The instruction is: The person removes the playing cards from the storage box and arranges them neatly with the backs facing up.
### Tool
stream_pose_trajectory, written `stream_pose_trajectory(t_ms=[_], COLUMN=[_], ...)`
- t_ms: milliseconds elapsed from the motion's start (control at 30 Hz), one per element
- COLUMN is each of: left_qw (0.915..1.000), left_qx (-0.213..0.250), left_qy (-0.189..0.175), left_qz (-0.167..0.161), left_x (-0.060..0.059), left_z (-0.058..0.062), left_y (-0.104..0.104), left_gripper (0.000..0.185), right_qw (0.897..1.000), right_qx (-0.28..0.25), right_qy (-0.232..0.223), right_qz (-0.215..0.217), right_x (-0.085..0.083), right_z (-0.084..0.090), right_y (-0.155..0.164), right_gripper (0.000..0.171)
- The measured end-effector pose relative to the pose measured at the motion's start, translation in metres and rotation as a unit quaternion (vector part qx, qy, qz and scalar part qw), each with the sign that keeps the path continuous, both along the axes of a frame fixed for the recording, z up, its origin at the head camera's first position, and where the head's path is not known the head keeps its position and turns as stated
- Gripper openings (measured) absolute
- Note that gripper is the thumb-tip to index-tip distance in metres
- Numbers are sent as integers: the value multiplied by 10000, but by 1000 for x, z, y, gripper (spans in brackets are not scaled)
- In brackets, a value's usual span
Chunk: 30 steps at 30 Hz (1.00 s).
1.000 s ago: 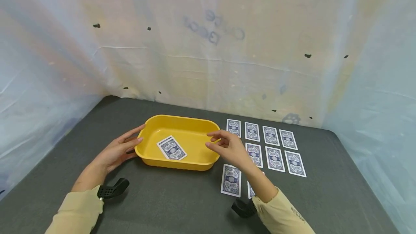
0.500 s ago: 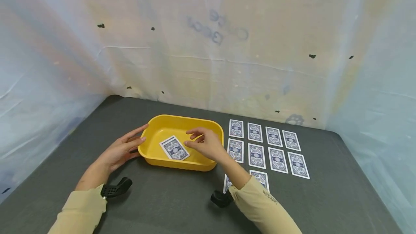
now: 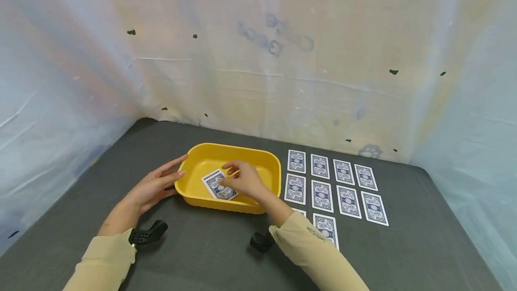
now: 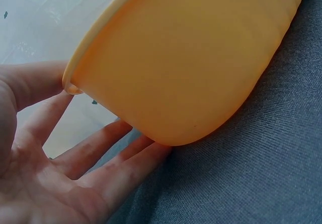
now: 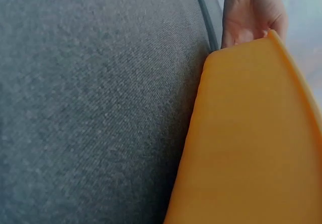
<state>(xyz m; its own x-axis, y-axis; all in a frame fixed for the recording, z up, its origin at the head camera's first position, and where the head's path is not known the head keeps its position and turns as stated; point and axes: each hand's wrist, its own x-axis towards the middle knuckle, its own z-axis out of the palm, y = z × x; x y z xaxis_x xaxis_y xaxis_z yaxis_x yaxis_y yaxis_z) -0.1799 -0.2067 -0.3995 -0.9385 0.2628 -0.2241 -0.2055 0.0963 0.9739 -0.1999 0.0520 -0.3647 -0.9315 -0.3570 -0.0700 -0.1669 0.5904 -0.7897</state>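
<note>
A yellow tray (image 3: 242, 149) stands on the grey table (image 3: 202, 255). One playing card (image 3: 213, 187) lies face down in it. My right hand (image 3: 238, 178) reaches into the tray, thumb on the card and curled fingers at its far edge, pinching it. My left hand (image 3: 159, 185) rests with straight fingers against the tray's left end. In the left wrist view the left hand's fingers (image 4: 115, 158) lie under the tray's wall (image 4: 191, 58). The right wrist view shows only the tray's outside (image 5: 251, 143), the cloth and the left hand (image 5: 251, 12).
Several face-down playing cards (image 3: 335, 183) lie in rows on the table right of the tray. Two more sit partly under my right sleeve (image 3: 315, 255). Black wrist mounts (image 3: 145, 235) show by both sleeves. Plastic sheeting (image 3: 258, 57) walls the table at the back and sides.
My right hand has moved left from the tray's right rim into the tray and down onto the card. The left hand has stayed at the tray's left end.
</note>
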Motion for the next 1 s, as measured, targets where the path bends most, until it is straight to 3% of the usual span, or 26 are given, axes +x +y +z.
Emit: stream_pose_trajectory(t_ms=[267, 600, 1000], left_qw=[10000, 9999, 9999], left_qx=[1, -92, -56], left_qy=[-3, -37, -98], left_qz=[24, 75, 84], left_x=[0, 0, 0], left_z=[0, 2, 2], left_y=[1, 2, 2], left_gripper=[69, 68, 67], right_qw=[9986, 9871, 9848], right_qx=[458, 1576, 1730], right_qy=[-188, -152, -113], right_qz=[169, 230, 119], right_x=[-8, -10, -9], right_z=[-6, -7, -11], right_y=[-7, -16, -16], right_gripper=[55, 78, 76])
